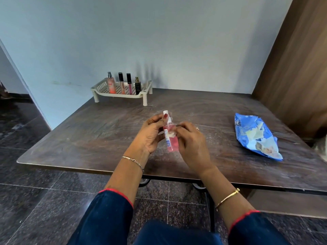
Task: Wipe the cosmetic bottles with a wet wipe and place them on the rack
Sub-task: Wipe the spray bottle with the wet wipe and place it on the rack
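Note:
A pink spray bottle (pixel 171 142) with a white cap is held upright above the middle of the table. My left hand (pixel 151 134) grips it from the left, thumb near the cap. My right hand (pixel 190 141) holds a small white wet wipe (pixel 171 134) against the bottle's side; most of the wipe is hidden under the fingers. At the back left stands a cream plastic rack (pixel 144 93) with several bottles on it: a peach spray bottle (pixel 111 85), two black-capped lip gloss tubes (pixel 125 84) and a small dark perfume bottle (pixel 137 85).
A blue wet wipe packet (pixel 256 137) lies on the right side of the dark wooden table (pixel 88 138). A wall runs behind the table and a brown wooden panel (pixel 292 68) stands at the right. Dark tiled floor lies below.

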The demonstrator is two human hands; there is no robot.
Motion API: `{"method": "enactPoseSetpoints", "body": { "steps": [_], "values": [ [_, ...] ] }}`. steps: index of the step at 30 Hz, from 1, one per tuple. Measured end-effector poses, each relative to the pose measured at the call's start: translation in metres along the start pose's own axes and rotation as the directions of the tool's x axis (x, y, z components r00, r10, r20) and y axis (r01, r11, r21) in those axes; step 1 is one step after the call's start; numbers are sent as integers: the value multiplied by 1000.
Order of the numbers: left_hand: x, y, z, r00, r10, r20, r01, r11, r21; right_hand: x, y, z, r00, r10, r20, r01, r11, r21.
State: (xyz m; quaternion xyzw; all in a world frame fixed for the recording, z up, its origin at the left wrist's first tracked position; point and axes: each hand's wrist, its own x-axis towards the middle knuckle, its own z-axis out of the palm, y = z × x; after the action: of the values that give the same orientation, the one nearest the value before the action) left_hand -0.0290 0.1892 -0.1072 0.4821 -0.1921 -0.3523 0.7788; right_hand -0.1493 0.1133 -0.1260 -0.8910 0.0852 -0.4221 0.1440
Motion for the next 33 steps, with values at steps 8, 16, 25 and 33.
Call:
{"method": "enactPoseSetpoints", "body": {
  "steps": [8, 16, 25, 33],
  "values": [
    [-6, -2, -6, 999, 15, 46, -3, 971, -238, 3, 2, 9, 894, 446, 42, -415, 789, 453],
    [-6, -5, -7, 999, -31, 9, 31, 911, -412, -26, -6, -7, 993, 37, -111, -26, 995, 98],
    [-13, 0, 9, 998, -21, 64, 37, 965, -260, 17, -8, -6, 994, 108, -31, -106, 993, 49],
    [-10, 4, 3, 995, 34, -91, -74, 871, -486, -3, -7, -3, 661, 701, 269, -558, 219, 801]
  ]
}}
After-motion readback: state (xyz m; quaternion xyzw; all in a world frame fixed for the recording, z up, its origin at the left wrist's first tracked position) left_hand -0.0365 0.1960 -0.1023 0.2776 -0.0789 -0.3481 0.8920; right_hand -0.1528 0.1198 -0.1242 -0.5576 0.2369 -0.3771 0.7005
